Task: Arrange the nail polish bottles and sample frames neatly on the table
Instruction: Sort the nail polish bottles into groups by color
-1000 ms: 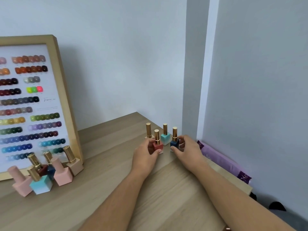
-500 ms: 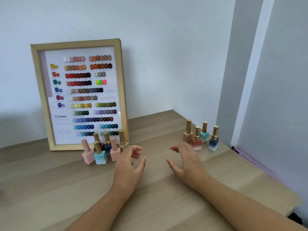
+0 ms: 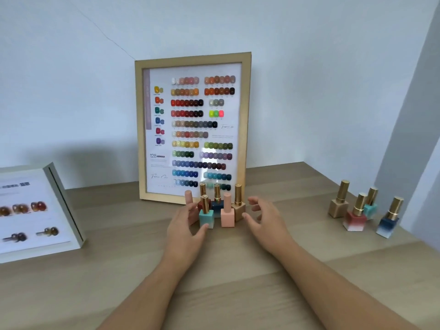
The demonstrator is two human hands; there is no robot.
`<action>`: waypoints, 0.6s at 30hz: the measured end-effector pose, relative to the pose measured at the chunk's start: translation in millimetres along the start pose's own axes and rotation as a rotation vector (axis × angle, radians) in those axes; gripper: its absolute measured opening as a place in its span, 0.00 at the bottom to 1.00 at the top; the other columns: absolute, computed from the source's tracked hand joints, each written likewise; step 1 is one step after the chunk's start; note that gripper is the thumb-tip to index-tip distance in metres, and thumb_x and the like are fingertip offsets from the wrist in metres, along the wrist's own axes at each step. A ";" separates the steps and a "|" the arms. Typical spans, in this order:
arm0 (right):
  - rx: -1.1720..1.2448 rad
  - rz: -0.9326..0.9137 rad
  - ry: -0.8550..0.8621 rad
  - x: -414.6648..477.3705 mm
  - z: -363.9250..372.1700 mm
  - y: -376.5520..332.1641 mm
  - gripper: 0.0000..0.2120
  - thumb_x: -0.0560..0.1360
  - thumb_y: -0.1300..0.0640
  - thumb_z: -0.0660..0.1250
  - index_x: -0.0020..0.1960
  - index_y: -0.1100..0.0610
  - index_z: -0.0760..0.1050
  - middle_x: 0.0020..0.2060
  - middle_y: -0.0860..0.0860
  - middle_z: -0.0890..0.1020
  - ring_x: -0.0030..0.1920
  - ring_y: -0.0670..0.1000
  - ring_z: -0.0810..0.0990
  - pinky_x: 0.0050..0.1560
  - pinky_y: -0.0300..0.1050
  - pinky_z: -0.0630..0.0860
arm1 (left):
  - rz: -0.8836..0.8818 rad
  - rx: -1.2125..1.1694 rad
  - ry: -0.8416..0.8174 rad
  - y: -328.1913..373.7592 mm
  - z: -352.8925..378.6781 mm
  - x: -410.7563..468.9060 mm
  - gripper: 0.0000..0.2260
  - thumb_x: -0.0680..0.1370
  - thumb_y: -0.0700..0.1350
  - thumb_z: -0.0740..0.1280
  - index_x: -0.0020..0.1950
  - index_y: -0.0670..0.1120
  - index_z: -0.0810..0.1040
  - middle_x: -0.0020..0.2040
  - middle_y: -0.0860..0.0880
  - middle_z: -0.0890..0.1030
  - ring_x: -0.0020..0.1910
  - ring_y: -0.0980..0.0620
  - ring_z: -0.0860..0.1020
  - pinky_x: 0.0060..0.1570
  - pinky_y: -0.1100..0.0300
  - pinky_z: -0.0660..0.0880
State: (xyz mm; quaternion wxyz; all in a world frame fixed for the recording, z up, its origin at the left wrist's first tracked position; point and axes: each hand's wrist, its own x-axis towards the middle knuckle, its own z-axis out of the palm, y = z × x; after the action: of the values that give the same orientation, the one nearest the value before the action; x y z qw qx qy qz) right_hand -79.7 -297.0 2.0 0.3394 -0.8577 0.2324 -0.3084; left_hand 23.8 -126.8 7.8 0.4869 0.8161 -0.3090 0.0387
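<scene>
L hand (image 3: 184,225) & R hand (image 3: 264,220) open, flanking bottle cluster (image 3: 220,208) (by wooden frame (image 3: 247,110)), gripping nothing

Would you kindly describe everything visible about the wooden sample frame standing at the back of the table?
The wooden sample frame is a tall rectangle of pale, light-toned wood around a white chart with rows of glossy colour swatches and the number 128. It stands upright on the wooden table, leaning back toward the white wall. A cluster of nail polish bottles stands just in front of its lower edge, hiding part of it. Neither hand touches it.
</scene>
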 end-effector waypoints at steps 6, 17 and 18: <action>0.048 0.019 -0.049 13.6 4.2 1.8 0.20 0.72 0.56 0.69 0.63 0.47 0.71 0.50 0.43 0.76 0.48 0.40 0.74 0.46 0.34 0.71 | 0.010 0.026 -0.028 -2.3 5.4 8.0 0.25 0.71 0.42 0.72 0.67 0.51 0.69 0.61 0.53 0.76 0.53 0.60 0.73 0.57 0.64 0.71; 0.063 -0.012 -0.122 17.8 6.0 5.0 0.18 0.70 0.56 0.71 0.59 0.48 0.72 0.43 0.44 0.74 0.44 0.45 0.74 0.39 0.31 0.68 | -0.021 0.117 -0.061 0.9 8.1 11.9 0.18 0.73 0.47 0.70 0.62 0.48 0.74 0.60 0.51 0.76 0.55 0.57 0.72 0.62 0.55 0.71; 0.064 -0.010 -0.125 18.0 5.9 4.6 0.17 0.70 0.56 0.71 0.57 0.48 0.72 0.43 0.44 0.74 0.43 0.45 0.74 0.39 0.31 0.67 | -0.026 0.118 -0.068 0.4 7.9 12.1 0.18 0.73 0.47 0.70 0.62 0.48 0.74 0.61 0.51 0.75 0.57 0.56 0.72 0.63 0.55 0.70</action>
State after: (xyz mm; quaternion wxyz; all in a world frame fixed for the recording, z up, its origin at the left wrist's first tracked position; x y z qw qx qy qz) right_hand -63.9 -308.4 2.0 0.3789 -0.8652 0.1965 -0.2632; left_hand 31.5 -139.0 8.4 0.4278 0.8481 -0.3119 0.0228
